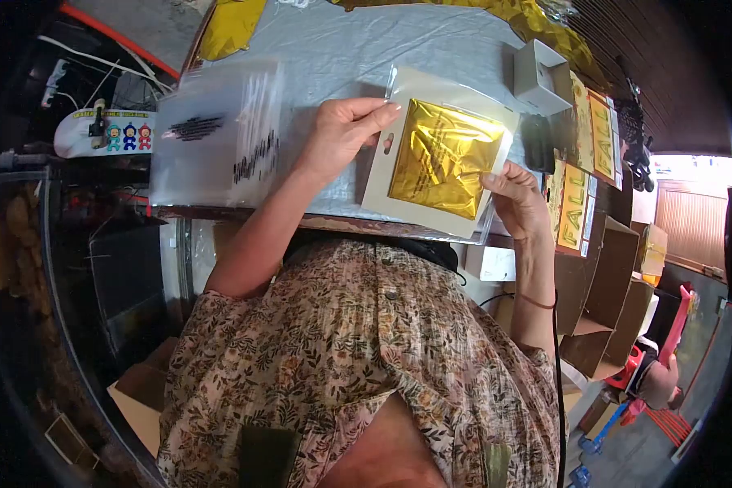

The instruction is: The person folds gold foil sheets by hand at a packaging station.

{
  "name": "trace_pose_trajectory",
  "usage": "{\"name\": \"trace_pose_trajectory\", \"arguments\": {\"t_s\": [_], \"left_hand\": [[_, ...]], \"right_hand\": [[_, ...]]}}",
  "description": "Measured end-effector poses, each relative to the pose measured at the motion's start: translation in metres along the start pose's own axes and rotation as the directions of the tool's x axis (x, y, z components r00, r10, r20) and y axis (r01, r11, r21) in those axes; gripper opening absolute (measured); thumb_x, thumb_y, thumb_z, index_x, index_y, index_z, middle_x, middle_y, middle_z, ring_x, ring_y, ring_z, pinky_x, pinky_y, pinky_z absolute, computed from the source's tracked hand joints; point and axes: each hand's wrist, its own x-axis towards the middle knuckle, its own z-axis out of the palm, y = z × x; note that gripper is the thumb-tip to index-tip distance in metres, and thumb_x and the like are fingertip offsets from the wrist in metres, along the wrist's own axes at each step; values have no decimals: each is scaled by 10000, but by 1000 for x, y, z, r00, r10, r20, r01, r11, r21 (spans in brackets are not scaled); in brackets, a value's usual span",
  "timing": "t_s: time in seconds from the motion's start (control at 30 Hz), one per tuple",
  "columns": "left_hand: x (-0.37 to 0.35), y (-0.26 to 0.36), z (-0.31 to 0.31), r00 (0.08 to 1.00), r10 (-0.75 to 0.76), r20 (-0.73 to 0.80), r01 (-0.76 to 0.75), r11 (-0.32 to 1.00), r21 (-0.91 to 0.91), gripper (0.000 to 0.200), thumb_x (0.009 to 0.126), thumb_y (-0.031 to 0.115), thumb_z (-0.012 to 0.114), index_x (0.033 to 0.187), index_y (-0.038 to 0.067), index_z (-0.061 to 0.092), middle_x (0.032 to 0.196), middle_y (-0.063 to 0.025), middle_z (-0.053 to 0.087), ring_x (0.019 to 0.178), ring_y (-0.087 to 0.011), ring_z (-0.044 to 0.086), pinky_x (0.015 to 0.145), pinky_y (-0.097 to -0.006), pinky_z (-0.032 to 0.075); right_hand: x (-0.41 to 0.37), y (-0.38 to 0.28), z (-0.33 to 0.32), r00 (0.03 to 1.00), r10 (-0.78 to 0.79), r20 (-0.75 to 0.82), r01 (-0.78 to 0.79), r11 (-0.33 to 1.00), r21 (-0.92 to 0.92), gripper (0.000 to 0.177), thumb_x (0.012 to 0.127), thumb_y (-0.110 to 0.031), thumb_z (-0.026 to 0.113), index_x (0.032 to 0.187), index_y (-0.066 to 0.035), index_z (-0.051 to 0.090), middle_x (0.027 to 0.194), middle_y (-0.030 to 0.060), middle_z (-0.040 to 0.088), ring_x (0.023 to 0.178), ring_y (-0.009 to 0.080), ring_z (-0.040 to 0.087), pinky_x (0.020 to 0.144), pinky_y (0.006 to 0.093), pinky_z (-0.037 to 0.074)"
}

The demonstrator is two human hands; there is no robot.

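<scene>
Over the table's near edge I hold a packet made of a white card (378, 183) and a shiny gold foil pouch (443, 159) with small dark print. A clear plastic sleeve (404, 77) shows around the card, and a hang hole sits in its left side. My left hand (346, 138) pinches the upper left of the packet between thumb and fingers. At the lower right, my right hand (518, 199) grips the edge, its thumb on the foil and its other fingers partly hidden behind. To the left lies a stack of clear plastic bags (211, 167) with black print.
A small white open box (541, 77) and a black object (537, 142) stand at the table's right. Cards reading FALL (573, 207) are beside cardboard boxes (598, 276). Gold foil (232, 28) lies at the far left corner. Another person (655, 378) is at far right.
</scene>
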Motion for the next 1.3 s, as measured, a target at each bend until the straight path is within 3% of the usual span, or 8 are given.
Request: {"name": "trace_pose_trajectory", "arguments": {"t_s": [0.17,0.33,0.43,0.87,0.97,1.07,1.17,1.3], "left_hand": [[7,-5,-1,999,51,20,-50,999,-14,341,1028,298,668,1207,14,728,944,63,661,817,-2,557,673,-196,463],[20,-8,-5,925,-117,361,299,811,-503,505,1107,405,466,1462,48,505,1375,-64,634,1203,-143,633,972,-342,541],[18,-6,-4,886,-54,461,327,778,-536,544,1106,456,432,1474,60,498,1413,-72,615,1288,-167,595,1039,-377,517],[7,-10,6,903,-90,420,336,758,-559,566,1115,468,379,1510,69,448,1471,-79,565,1308,-190,590,1084,-384,510],[4,-11,-2,860,5,510,374,674,-637,531,1108,397,450,1484,23,471,1446,-109,585,1276,-219,616,1082,-388,510],[-7,-18,-9,848,-102,521,323,878,-354,470,1025,192,623,1416,-52,526,1376,-140,628,1225,-211,633,1058,-352,502],[-11,-23,-8,834,-98,543,311,896,-316,451,1028,188,619,1403,-52,543,1356,-113,639,1192,-182,637,1037,-334,496],[-13,-24,-6,844,-104,526,333,871,-362,408,1015,177,650,1358,-35,586,1304,-101,664,1147,-161,646,1021,-337,499]], "right_hand": [[-1,-3,6,999,2,-34,-3,1000,-6,160,865,-11,773,1024,-19,758,1029,67,770,976,154,681,983,309,473],[-3,-5,26,996,-12,-87,14,1000,20,96,857,38,773,844,-45,726,878,46,754,811,118,678,808,271,531],[-5,-6,24,996,-23,-87,24,1000,2,102,856,42,772,844,-49,728,875,40,752,807,116,675,810,269,528],[1,6,9,1000,23,7,-23,1000,12,113,870,-15,772,980,-37,761,1018,52,770,983,146,681,984,307,473],[3,5,10,998,12,-54,-10,1000,26,242,866,-53,788,1103,-27,750,1096,59,765,1037,152,677,1020,308,458],[5,4,5,994,35,-99,-28,997,75,376,868,-87,795,1222,-11,695,1189,48,739,1082,150,667,1057,307,436],[4,1,20,987,5,-163,15,992,121,72,881,8,761,862,-50,723,956,62,767,888,152,695,926,300,517],[2,-4,30,990,-7,-142,25,991,129,84,882,11,759,851,-52,713,951,63,765,896,157,691,934,304,513]]}}
